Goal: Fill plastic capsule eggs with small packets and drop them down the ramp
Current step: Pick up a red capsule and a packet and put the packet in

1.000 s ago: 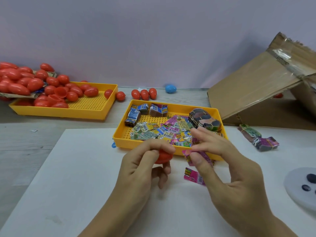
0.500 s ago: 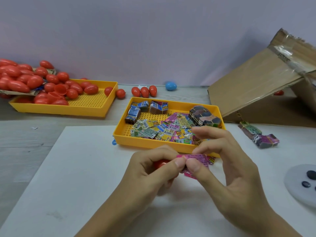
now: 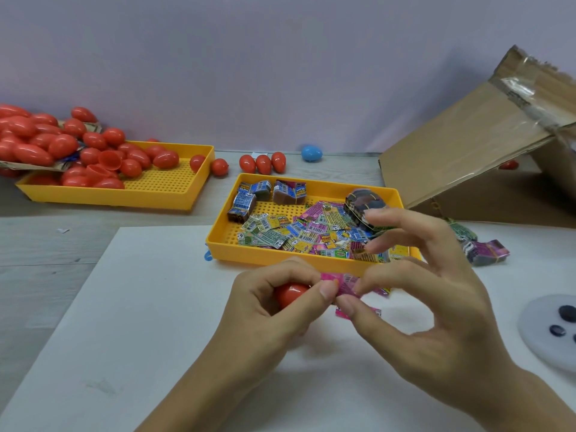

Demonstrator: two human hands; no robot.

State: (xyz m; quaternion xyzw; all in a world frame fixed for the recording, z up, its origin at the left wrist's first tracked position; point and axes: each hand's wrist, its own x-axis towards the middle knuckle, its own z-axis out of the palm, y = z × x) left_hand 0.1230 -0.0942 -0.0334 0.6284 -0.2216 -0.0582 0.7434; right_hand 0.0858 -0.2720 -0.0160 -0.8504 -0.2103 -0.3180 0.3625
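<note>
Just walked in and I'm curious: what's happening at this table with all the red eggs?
A person is stuffing toy eggs. The left hand grips a red egg piece while the right hand pinches a pink packet against it. More packets fill the near yellow tray; empty eggs heap in the far tray. The cardboard ramp waits on the right.

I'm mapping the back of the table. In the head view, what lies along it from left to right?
Pile of red eggs → yellow egg tray → three loose red eggs → blue egg → cardboard ramp.
</note>
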